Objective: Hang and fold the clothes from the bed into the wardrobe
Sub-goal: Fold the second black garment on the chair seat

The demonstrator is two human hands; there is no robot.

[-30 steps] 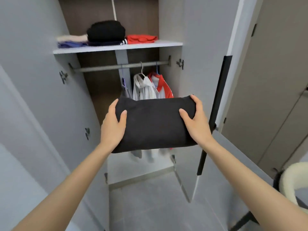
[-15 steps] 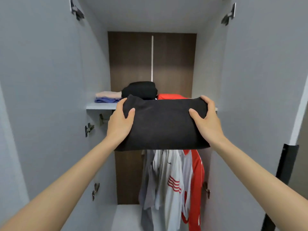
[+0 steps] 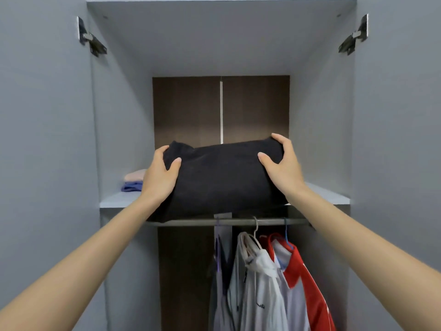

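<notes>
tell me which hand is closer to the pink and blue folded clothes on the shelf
Left. The left hand grips the black bundle just beside the folded clothes; the right hand grips its far end.

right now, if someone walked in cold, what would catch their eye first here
The bulky folded black garment in the middle, gripped at either end by the left hand and right hand at the front edge of the wardrobe shelf. Below it, a red and white jersey hangs from the rail beside a white top. A small pink and purple folded pile sits at the shelf's left.
</notes>
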